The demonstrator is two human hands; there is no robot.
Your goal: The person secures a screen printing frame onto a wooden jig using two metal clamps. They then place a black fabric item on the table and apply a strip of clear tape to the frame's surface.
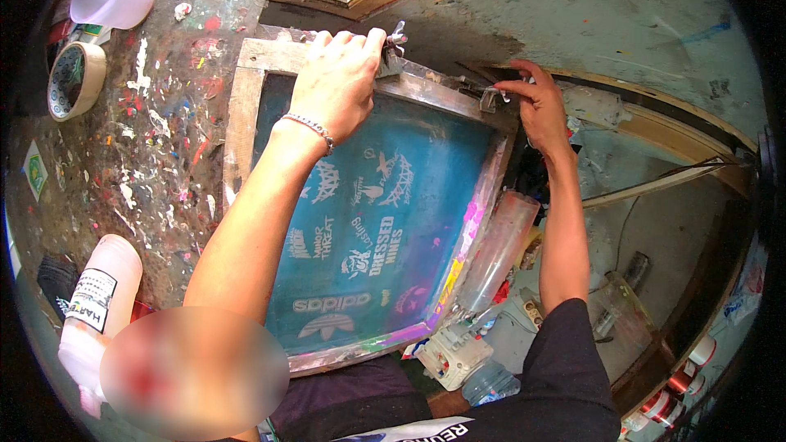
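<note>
By the surface's R side, the screen is jutting toward the lap. L hand is curling snugly over its far rail, next to a clamp; R hand is sitting loosely curled at a 2nd clamp, can't tell if pinching. Frame's prob. stiff & fairly light; mesh is looking taut, prob. easily torn, so rails are offering the best hold.

Tape roll, bottle on tabletop, left of framed screen; tube right
</note>
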